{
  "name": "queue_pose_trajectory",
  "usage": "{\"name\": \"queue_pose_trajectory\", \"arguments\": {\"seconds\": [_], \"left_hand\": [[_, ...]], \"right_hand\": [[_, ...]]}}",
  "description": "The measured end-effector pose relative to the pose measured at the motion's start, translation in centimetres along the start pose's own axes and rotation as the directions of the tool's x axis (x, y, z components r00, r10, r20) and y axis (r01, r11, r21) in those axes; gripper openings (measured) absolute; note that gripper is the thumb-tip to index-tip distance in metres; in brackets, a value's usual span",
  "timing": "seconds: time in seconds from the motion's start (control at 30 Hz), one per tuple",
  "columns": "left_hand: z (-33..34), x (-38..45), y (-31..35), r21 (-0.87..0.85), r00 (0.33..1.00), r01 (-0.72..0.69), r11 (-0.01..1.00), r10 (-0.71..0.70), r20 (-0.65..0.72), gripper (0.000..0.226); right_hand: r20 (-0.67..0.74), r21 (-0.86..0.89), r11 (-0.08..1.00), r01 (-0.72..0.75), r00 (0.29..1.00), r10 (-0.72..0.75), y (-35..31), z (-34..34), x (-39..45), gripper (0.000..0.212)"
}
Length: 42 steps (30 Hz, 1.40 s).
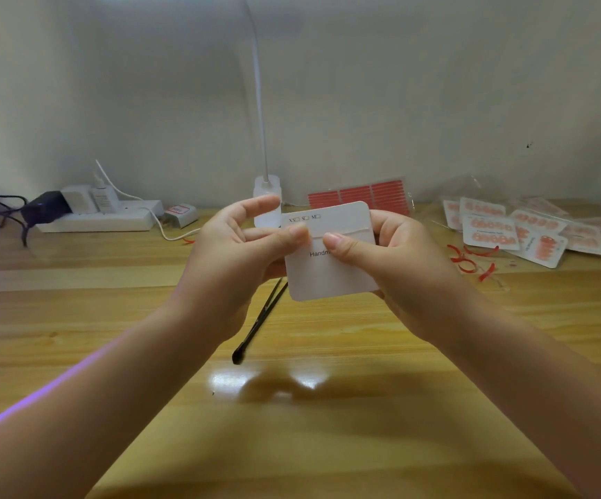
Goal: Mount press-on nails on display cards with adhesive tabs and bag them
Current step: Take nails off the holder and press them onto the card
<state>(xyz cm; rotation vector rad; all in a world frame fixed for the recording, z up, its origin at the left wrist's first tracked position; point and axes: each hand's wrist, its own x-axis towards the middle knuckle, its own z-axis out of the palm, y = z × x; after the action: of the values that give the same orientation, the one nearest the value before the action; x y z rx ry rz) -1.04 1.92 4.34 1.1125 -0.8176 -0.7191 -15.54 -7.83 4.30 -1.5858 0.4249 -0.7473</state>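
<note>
Above the middle of the bench [328, 354] we hold the card [331, 271] up, face to us, so we can see it. Our right hand [396, 261] grips its right side. Our left hand [241, 253] pinches its strip to press it flat, we think.

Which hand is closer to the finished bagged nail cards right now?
Right. The right hand holds the display card just left of the bagged nail cards; the left hand pinches the card's other side, farther from them.
</note>
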Motion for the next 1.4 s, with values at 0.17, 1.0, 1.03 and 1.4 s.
{"name": "queue_pose_trajectory", "arguments": {"seconds": [0.17, 1.0, 1.03, 1.4], "left_hand": [[0.0, 0.2, -0.1, -0.037, 0.999, 0.041, 0.998, -0.041, -0.001, 0.059], [-1.2, 0.4, -4.5, 0.929, 0.999, -0.02, 0.37, 0.054, 0.0, 0.063], [-1.2, 0.3, -4.6, 0.959, 0.998, -0.028, 0.283, 0.069, 0.009, 0.066], [-1.2, 0.0, -7.0, 0.957, 0.955, -0.213, 0.197, 0.248, 0.162, 0.057]], "right_hand": [[-0.007, 0.015, 1.0, 0.0, 1.0, 0.0, 0.1, -0.1, 0.1, 0.018], [-0.176, -0.822, 0.57, -0.002, 0.952, -0.251, 5.4, -2.8, 1.3, 0.022], [-0.163, -0.835, 0.55, -0.003, 0.956, -0.243, 5.7, -2.8, 1.3, 0.019], [-0.088, -0.88, 0.474, 0.013, 0.978, -0.19, 7.5, -2.4, 1.3, 0.012]]}}
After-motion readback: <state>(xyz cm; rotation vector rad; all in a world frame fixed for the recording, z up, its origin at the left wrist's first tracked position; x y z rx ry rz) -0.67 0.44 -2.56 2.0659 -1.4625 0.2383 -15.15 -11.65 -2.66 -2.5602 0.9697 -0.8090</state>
